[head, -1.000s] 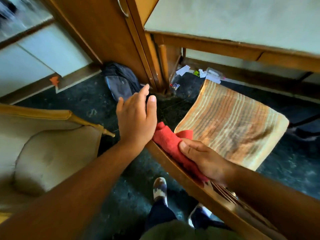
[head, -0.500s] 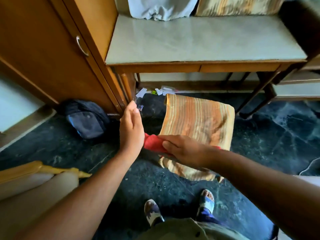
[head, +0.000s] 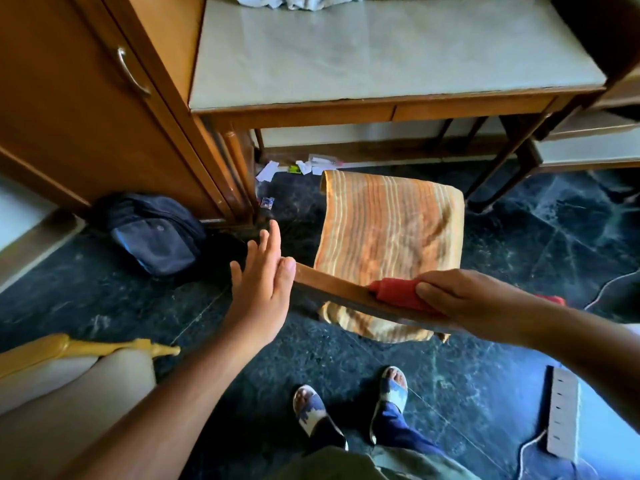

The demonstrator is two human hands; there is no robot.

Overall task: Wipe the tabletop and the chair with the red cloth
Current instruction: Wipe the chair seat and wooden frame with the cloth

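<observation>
- while the right hand [head: 464,299] presses the bunched red cloth [head: 398,294] onto the brown wooden top rail [head: 332,289] of the chair, gripping it, the wipe looks mid-rail.
- the left hand [head: 261,289] is open with flat fingers, holding nothing, its thumb touching the rail's end.
- the chair's striped orange fabric seat [head: 388,233] shows stains; it probably still needs wiping.
- whether the pale grey tabletop [head: 381,53] beyond is already wiped, i cannot tell.
</observation>
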